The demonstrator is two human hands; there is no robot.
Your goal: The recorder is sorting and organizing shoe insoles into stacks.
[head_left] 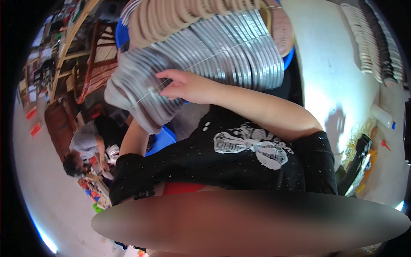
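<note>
A long stack of grey, flat, curved pieces (231, 53), which look like shoe insoles, lies in front of me with a thin cord (222, 52) running along it. Its near left end is tilted, slightly blurred, and hangs down toward my body. Across this end reaches my right hand (184, 87), thumb and forefinger apart, close to the cord; whether it touches the cord I cannot tell. My left forearm (133, 139) goes up behind the stack's left end, so the left hand and its fingers are hidden. Beyond the grey stack sits a row of similar beige insoles (171, 17).
Parts of a blue container (162, 140) show below and around the stacks. At left, another person (85, 143) bends over by a brown sofa (58, 122), near a wooden chair (96, 55). Strings of white and black pieces (379, 43) hang on the right wall.
</note>
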